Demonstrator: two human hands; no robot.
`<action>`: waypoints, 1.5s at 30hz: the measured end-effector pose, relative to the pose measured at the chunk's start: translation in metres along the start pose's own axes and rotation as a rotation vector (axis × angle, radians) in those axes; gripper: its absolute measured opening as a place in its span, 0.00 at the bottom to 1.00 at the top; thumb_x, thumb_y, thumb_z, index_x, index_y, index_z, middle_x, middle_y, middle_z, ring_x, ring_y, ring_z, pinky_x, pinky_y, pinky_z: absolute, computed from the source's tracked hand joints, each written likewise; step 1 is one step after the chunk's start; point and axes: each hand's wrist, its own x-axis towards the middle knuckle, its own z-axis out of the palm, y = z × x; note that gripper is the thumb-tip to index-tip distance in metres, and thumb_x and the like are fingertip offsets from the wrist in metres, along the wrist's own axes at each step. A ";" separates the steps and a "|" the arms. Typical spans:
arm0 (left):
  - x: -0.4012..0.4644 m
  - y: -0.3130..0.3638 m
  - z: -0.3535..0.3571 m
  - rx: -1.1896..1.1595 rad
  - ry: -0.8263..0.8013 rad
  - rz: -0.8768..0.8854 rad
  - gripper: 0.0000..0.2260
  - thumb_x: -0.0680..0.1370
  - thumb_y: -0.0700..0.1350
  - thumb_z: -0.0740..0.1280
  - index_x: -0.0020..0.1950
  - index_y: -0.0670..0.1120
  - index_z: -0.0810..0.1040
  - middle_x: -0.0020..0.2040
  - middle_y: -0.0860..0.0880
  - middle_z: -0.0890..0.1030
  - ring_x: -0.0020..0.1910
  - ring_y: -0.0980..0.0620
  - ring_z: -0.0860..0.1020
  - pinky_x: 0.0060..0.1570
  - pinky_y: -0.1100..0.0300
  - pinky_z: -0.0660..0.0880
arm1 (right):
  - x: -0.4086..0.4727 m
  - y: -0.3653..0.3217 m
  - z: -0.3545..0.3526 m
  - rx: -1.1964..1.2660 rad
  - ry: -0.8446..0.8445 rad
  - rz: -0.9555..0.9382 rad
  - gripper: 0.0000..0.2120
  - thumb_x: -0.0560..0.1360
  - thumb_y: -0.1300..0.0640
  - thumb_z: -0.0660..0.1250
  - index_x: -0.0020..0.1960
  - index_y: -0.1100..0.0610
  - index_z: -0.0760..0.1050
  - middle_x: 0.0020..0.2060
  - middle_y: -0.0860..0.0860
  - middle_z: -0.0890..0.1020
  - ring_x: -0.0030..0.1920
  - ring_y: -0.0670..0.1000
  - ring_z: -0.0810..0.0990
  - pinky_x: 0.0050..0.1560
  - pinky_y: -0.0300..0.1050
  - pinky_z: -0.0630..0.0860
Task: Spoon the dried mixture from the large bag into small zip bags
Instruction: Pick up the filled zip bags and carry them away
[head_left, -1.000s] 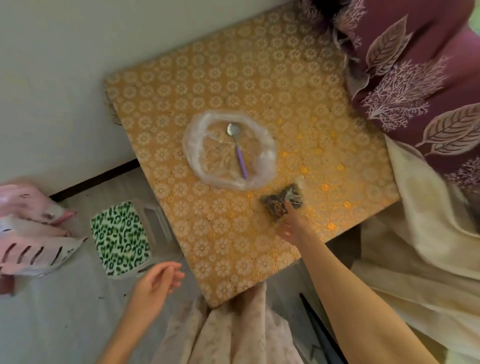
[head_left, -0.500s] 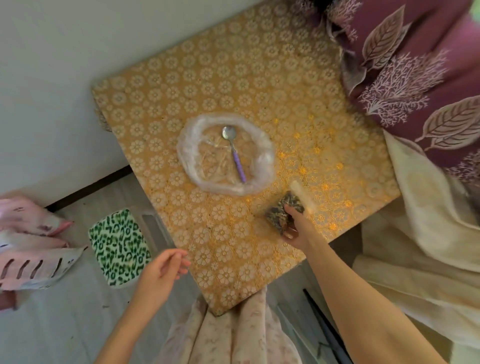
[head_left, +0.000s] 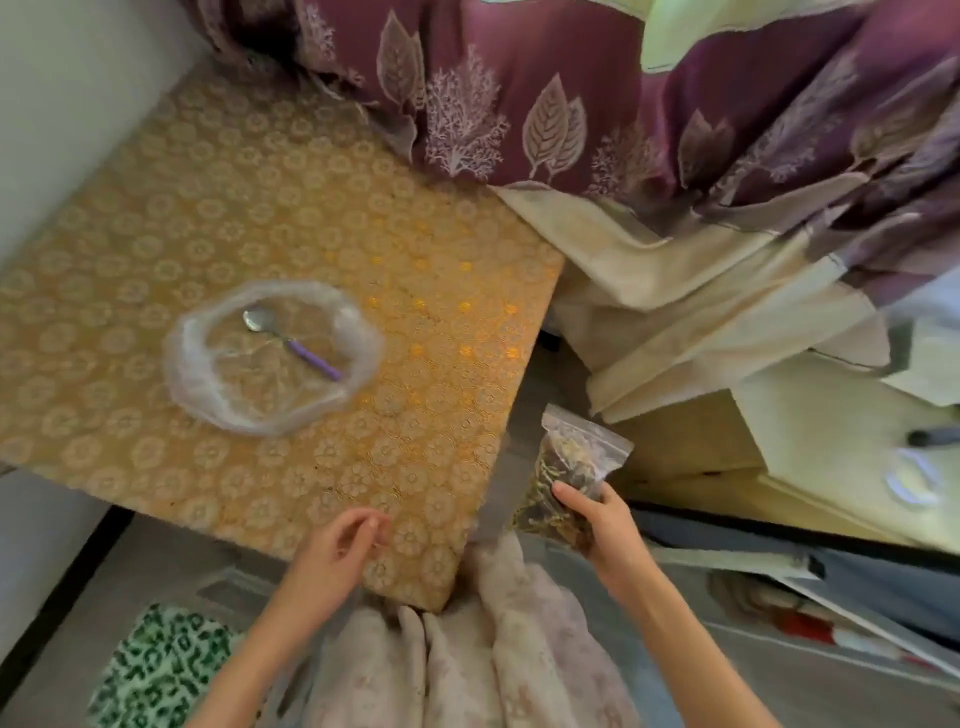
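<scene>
A small zip bag (head_left: 574, 467) filled with dark dried mixture is gripped by my right hand (head_left: 602, 525), lifted off the table past its right edge. The large clear bag (head_left: 197, 379) lies rolled open and flat on the gold floral table (head_left: 415, 291); I see almost no mixture inside it. A spoon (head_left: 291, 343) with a purple handle rests in it, bowl to the upper left. My left hand (head_left: 337, 551) hovers over the table's near edge, fingers loosely curled, holding nothing.
A purple leaf-print curtain (head_left: 571, 104) and cream cloth (head_left: 675, 312) hang at the right. Pale boxes (head_left: 779, 426) sit to the right of the table. Pinkish fabric (head_left: 467, 649) covers my lap. A green leopard-print item (head_left: 166, 670) lies on the floor at lower left.
My right hand has lifted the filled zip bag off the table and carried it right, past the edge. My left hand has come up to the table's near edge. The view swung right.
</scene>
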 end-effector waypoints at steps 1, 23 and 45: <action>-0.001 0.001 0.003 0.047 -0.055 0.020 0.08 0.79 0.41 0.61 0.47 0.53 0.78 0.42 0.50 0.82 0.43 0.58 0.80 0.43 0.65 0.74 | -0.013 0.014 -0.011 0.024 0.035 -0.007 0.35 0.62 0.51 0.78 0.65 0.58 0.70 0.53 0.56 0.83 0.51 0.57 0.83 0.57 0.56 0.77; -0.048 0.047 0.199 0.695 -0.806 0.502 0.08 0.78 0.39 0.62 0.45 0.48 0.79 0.36 0.49 0.81 0.36 0.53 0.79 0.43 0.52 0.76 | -0.202 0.260 -0.134 1.438 0.830 -0.138 0.21 0.72 0.54 0.67 0.62 0.63 0.75 0.53 0.60 0.82 0.52 0.60 0.81 0.57 0.59 0.75; -0.264 0.040 0.616 0.876 -1.222 0.588 0.08 0.79 0.37 0.60 0.48 0.42 0.79 0.40 0.44 0.81 0.41 0.46 0.80 0.43 0.56 0.77 | -0.323 0.430 -0.408 1.653 1.172 -0.126 0.34 0.54 0.39 0.76 0.54 0.58 0.81 0.49 0.58 0.85 0.49 0.60 0.84 0.56 0.61 0.77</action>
